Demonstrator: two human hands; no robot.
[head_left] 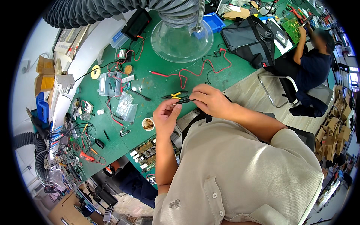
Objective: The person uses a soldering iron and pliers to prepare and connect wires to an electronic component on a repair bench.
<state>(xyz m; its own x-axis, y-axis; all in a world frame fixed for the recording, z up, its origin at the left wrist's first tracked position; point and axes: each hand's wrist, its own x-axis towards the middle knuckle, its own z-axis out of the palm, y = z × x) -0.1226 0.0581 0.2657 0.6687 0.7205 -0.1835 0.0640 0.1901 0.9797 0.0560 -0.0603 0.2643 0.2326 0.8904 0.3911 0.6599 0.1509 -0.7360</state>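
Note:
My left hand (pixel 166 115) and my right hand (pixel 212 100) meet close in front of my body, above the near edge of the green bench. Both are closed, with fingertips pinched on a slim black object (pixel 183 101) stretched between them; its kind is too small to make out. Just beyond it on the bench lie pliers (pixel 174 96) with yellow and black handles. To the left of my left hand stands a small white cup (pixel 148 124) with brownish contents.
A clear round fume hood (pixel 182 41) hangs over the bench on a ribbed duct. Red probe leads (pixel 182 75) trail beneath it. Left lie a clear plastic box (pixel 110 84), plastic bags (pixel 126 107) and tangled cables. A black bag (pixel 249 39) and a seated person (pixel 315 60) are at the right.

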